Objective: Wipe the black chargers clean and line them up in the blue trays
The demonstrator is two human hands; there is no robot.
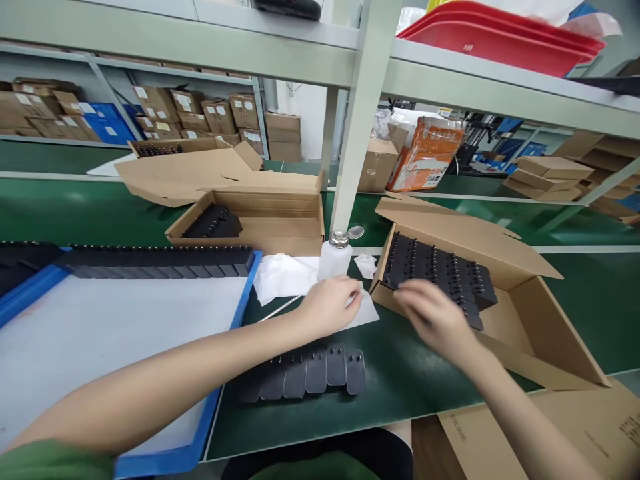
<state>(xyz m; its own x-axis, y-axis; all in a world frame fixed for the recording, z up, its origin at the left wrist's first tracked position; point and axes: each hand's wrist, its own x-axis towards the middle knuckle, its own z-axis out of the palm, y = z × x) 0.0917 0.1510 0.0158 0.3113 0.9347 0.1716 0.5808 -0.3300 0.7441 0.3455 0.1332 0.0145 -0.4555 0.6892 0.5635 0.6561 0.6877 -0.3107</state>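
My left hand (336, 305) is closed in a pinch over a white paper sheet (365, 312), just in front of a white pump bottle (335, 257) with its lid flipped up. What its fingers hold, if anything, is hidden. Smeared by motion, my right hand (437, 323) hovers at the near side of an open cardboard box (530, 313); its grip is unclear. Rows of black plates with small metal pins (435, 267) fill the left part of that box. Below my left forearm, a row of similar dark plates (316, 372) lies overlapping on the green table.
A blue-rimmed white tray (125, 333) with a line of black plates (160, 261) occupies the left. Crumpled white tissue (280, 277) and a thin metal rod (281, 308) lie near the bottle. Behind stands another open box (280, 223). A shelf post (363, 113) rises behind the bottle.
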